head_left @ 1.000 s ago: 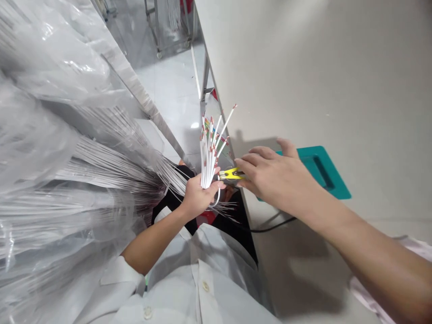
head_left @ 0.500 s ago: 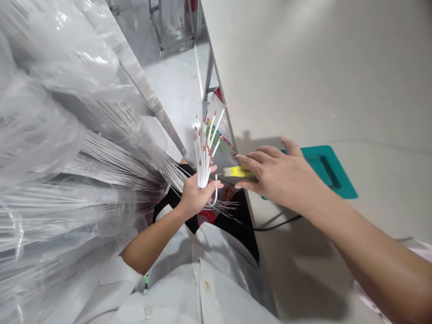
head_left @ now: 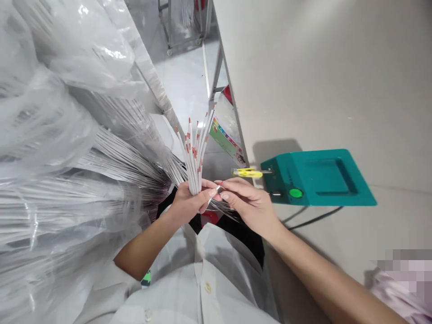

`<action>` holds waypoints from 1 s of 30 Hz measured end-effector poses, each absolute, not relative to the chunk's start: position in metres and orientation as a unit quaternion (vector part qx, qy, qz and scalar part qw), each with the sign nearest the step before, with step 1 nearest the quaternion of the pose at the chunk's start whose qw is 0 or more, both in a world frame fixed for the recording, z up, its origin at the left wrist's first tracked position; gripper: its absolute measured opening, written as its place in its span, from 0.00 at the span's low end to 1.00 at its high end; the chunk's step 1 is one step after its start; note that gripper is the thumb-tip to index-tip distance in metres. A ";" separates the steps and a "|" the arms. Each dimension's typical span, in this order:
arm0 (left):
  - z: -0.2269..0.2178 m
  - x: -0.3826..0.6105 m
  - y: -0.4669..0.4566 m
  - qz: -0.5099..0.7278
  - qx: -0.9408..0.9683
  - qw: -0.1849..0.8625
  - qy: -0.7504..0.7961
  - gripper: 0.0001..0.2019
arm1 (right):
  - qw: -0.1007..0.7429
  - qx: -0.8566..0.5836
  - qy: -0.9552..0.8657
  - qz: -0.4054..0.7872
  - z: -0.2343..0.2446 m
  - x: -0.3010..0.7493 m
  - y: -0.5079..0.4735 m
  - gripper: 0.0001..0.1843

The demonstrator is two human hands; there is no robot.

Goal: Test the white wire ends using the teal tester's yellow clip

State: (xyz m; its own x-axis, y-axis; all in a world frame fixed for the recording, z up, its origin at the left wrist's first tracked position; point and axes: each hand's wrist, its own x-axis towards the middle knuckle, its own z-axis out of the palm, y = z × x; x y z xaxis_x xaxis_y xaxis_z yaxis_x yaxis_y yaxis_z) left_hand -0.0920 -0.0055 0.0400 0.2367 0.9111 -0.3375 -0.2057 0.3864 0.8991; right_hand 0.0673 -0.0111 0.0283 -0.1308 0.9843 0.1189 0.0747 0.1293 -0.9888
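Note:
My left hand (head_left: 189,204) is closed around a bundle of white wires (head_left: 194,168) whose reddish tips fan upward. Its thumb and forefinger also pinch a single white wire (head_left: 218,189) at the side of the bundle. Fingertips of my right hand (head_left: 254,204) are closed on the end of that same wire, close to the left thumb; the exact contact is partly hidden. Just beyond the right hand, a teal device (head_left: 308,173) lies on the table, with a yellow clip (head_left: 248,173) sticking out of its left side and a green round button (head_left: 296,193) on it.
The pale table (head_left: 320,81) fills the right side. Long white wires (head_left: 124,157) under clear plastic sheeting (head_left: 43,112) crowd the left. A black cable (head_left: 317,218) runs from the device. Pink cloth (head_left: 394,292) lies at lower right, and a metal rack (head_left: 168,27) stands behind.
My right hand has left the yellow clip and come down and left to the single wire at my left hand. The teal device is now uncovered. The wire bundle has tilted leftward.

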 end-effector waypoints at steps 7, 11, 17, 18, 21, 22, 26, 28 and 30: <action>0.036 -0.093 -0.013 0.379 0.402 0.689 0.469 0.13 | 0.493 -0.450 -0.473 0.575 0.023 0.066 -0.012 0.06; 0.032 -0.093 -0.017 0.357 0.432 0.678 0.475 0.13 | 0.458 -0.408 -0.380 0.692 0.020 0.066 -0.013 0.08; 0.026 -0.092 -0.018 0.372 0.386 0.648 0.541 0.15 | 0.474 -0.489 -0.488 0.546 0.026 0.077 -0.009 0.09; 0.025 -0.092 -0.018 0.373 0.375 0.636 0.561 0.16 | 0.483 -0.510 -0.506 0.501 0.028 0.078 -0.008 0.09; 0.027 -0.091 -0.016 0.373 0.365 0.622 0.584 0.16 | 0.489 -0.534 -0.532 0.438 0.029 0.079 -0.007 0.07; 0.028 -0.090 -0.016 0.370 0.373 0.624 0.579 0.16 | 0.486 -0.530 -0.541 0.437 0.030 0.078 -0.008 0.07; 0.034 -0.087 -0.017 0.333 0.441 0.635 0.539 0.13 | 0.464 -0.483 -0.581 0.462 0.031 0.068 -0.012 0.06; 0.035 -0.085 -0.017 0.306 0.473 0.634 0.529 0.12 | 0.454 -0.473 -0.596 0.464 0.032 0.064 -0.014 0.05; 0.034 -0.083 -0.018 0.286 0.489 0.631 0.530 0.13 | 0.444 -0.479 -0.604 0.456 0.033 0.063 -0.015 0.05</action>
State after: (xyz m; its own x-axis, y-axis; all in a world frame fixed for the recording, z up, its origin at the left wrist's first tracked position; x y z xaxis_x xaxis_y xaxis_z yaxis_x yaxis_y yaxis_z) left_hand -0.0833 -0.0178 0.0337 0.2742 0.8791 -0.3898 0.1575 0.3588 0.9200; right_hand 0.0633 -0.0145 0.0327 -0.1452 0.9845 0.0988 0.1732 0.1237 -0.9771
